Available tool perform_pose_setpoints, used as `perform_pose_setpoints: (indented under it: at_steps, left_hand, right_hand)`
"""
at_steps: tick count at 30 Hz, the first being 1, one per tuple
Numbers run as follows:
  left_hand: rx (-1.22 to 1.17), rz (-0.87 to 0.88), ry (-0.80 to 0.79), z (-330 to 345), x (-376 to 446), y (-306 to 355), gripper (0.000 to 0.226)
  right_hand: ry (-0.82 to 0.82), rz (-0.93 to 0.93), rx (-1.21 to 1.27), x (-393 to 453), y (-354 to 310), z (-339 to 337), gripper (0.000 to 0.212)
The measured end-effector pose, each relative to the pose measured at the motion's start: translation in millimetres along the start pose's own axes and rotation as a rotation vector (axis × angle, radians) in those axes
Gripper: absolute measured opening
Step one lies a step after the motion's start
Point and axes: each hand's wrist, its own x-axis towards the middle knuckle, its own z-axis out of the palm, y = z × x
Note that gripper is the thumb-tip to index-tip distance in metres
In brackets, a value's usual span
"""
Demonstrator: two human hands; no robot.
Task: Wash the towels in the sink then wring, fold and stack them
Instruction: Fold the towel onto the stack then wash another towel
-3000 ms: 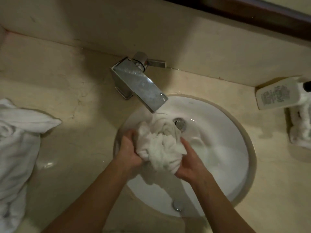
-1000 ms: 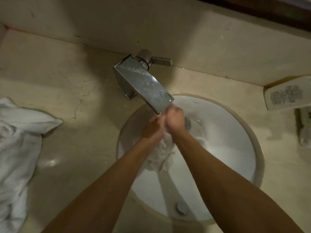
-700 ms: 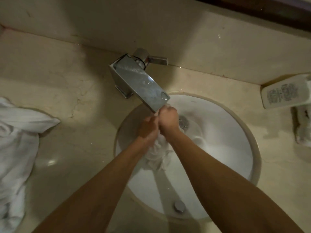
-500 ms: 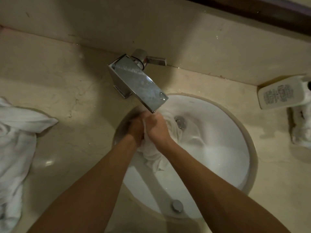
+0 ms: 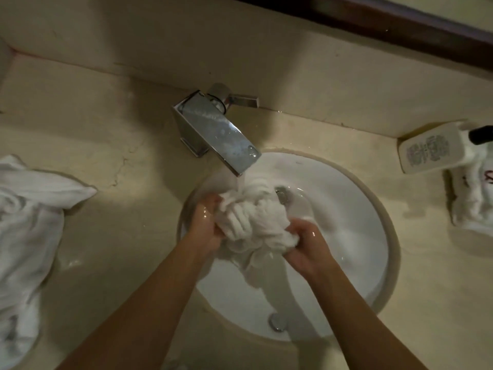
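Note:
A wet white towel [image 5: 256, 220] is bunched into a ball over the round white sink [image 5: 354, 209], just under the running chrome faucet [image 5: 218, 132]. My left hand [image 5: 206, 222] grips the bundle's left side. My right hand [image 5: 306, 244] grips its right side, fingers dug into the cloth. A loose tail of the towel hangs down into the basin between my wrists. Water falls from the spout onto the top of the bundle.
A heap of white towels [image 5: 29, 225] lies on the beige counter at the left. At the right stand a white bottle [image 5: 432, 148] lying on its side and another white cloth [image 5: 474, 198]. The drain [image 5: 280, 194] and overflow hole [image 5: 277, 321] show in the basin.
My hands were pressed close together under the spout; they have drawn back toward me and apart, and the bunched towel now shows between them.

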Motion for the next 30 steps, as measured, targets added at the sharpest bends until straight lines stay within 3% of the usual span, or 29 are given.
perform_pose_setpoints:
  at_steps: [2, 5, 7, 10, 13, 16, 18, 20, 22, 24, 25, 27, 30]
  left_hand:
    - [-0.064, -0.045, -0.078, -6.3, -7.0, -6.1, 0.030]
    - [-0.027, -0.242, -0.226, -7.5, -21.6, -8.8, 0.036]
    - [0.078, -0.254, -0.259, -6.9, -29.3, -7.9, 0.026]
    - [0.119, -0.031, -0.200, -5.2, -26.7, -3.6, 0.020]
    - [0.071, 0.175, -0.133, -8.3, -19.6, 2.0, 0.017]
    - [-0.045, 0.108, -0.131, -17.1, -7.7, 3.3, 0.048]
    - [-0.022, 0.016, -0.107, -14.3, -1.8, -1.7, 0.047]
    - [0.075, -0.090, -0.082, -5.1, 4.2, -5.0, 0.042]
    - [0.149, -0.142, -0.100, 3.3, 9.4, -4.5, 0.041]
    - [0.206, -0.051, -0.122, 14.6, 12.8, 4.2, 0.036]
    - [0.269, 0.025, -0.106, 21.5, 11.8, 7.9, 0.034]
    - [0.416, 0.195, -0.029, 35.4, 11.7, 12.6, 0.029]
    - [0.553, 0.312, 0.049, 39.0, 24.8, 12.7, 0.028]
  right_hand:
    - [-0.109, 0.132, 0.059, -13.4, 7.9, -10.6, 0.058]
    - [-0.087, 0.168, -0.080, -12.2, 15.0, -5.8, 0.054]
    - [0.032, -0.045, -0.332, -9.5, 10.4, 11.4, 0.045]
    - [0.156, -0.406, -0.766, -16.3, -5.4, 38.1, 0.034]
    - [0.130, -0.581, -0.814, -30.2, -9.1, 50.5, 0.027]
    - [0.172, -0.430, -0.586, -10.2, -5.8, 49.1, 0.036]
    - [0.284, -0.297, -0.545, 12.9, -3.1, 53.3, 0.039]
    - [0.306, -0.349, -0.815, 25.6, 5.5, 63.6, 0.030]
    - [0.172, -0.504, -1.232, 22.5, 15.2, 88.3, 0.031]
    - [0.113, -0.569, -1.476, 25.0, 15.6, 106.9, 0.038]
    - [0.184, -0.574, -1.523, 39.1, 9.2, 107.2, 0.039]
    - [0.361, -0.456, -1.475, 68.3, -12.6, 104.2, 0.038]
    - [0.289, -0.425, -1.280, 79.7, -15.2, 102.3, 0.026]
